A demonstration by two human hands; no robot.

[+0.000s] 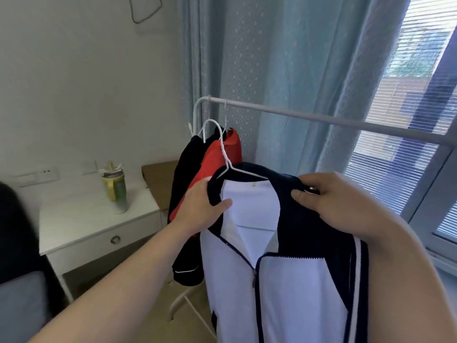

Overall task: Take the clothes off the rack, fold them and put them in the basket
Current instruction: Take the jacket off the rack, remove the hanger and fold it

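At left, a white drawer desk [99, 219] carries a green-yellow tumbler [116, 191]; a black garment [185, 169] and a red garment [215, 154] hang from a white tubular rack [296, 115]. Left hand [200, 209] and right hand [338, 201] each clasp the navy collar of a smooth white zip jacket [284, 293] on a thin wire hanger [223, 151], held before the rail.

One camera, worn on person's head. Looks forward and a bit down, out along both arms. Very near left hand [202, 209] and right hand [333, 201], both mid picture. Jacket [296, 293] fills lower middle, close up. Rack rail [321, 117] crosses just behind. Bench [81, 214] sits lower left, farther off. Curtain [284, 58] and window [420, 70] at back. Wide lens bends edges.
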